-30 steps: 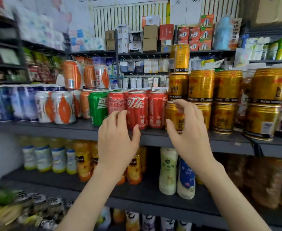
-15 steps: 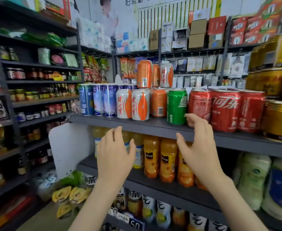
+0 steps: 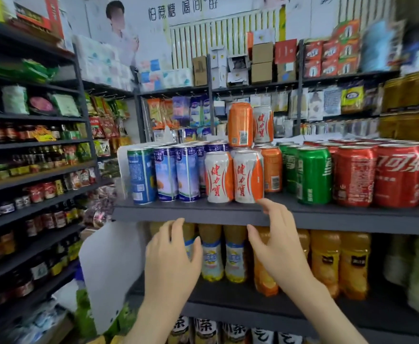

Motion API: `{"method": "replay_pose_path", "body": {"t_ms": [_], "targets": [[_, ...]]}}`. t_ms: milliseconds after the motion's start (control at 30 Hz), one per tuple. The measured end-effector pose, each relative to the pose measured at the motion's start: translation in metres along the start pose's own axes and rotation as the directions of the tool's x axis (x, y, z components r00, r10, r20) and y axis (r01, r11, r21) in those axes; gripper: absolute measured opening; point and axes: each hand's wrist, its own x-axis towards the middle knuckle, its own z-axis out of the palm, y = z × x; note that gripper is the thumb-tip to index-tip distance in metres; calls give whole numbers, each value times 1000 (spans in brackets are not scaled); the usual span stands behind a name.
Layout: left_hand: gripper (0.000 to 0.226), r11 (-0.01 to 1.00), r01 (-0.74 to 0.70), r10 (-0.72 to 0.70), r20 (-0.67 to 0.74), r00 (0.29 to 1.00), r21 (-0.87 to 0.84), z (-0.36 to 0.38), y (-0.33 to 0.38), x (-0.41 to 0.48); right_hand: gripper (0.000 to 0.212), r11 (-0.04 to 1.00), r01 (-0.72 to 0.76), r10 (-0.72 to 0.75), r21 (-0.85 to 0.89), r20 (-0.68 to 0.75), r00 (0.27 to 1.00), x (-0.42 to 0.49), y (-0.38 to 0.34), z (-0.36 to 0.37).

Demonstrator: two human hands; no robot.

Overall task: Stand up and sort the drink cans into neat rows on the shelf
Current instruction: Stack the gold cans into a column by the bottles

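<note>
— What's on that shelf (image 3: 203,216)?
— Drink cans in rows to its front edge: blue cans (image 3: 166,172) at the left end, then white-and-orange cans (image 3: 248,177), green cans (image 3: 312,175) and red Coca-Cola cans (image 3: 354,175). Two stacked cans (image 3: 240,124) stand on top. Juice bottles (image 3: 211,254) fill the level below.
— And the hands?
— Both are empty, with loose fingers. The left hand (image 3: 171,256) hangs before the bottles. The right hand (image 3: 278,244) reaches the front edge under the white-and-orange cans; half a second ago it was by the red ones.
</note>
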Motion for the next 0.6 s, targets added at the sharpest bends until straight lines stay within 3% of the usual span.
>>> {"method": "replay_pose_path", "body": {"t_ms": [333, 600], "targets": [[46, 999, 49, -49, 16, 999, 1, 16, -30, 26, 48, 998, 48, -49, 32, 24, 999, 28, -1, 29], [55, 965, 138, -164, -104, 981, -222, 1, -68, 71, 50, 986, 117, -118, 122, -2, 993, 38, -29, 79]]}}
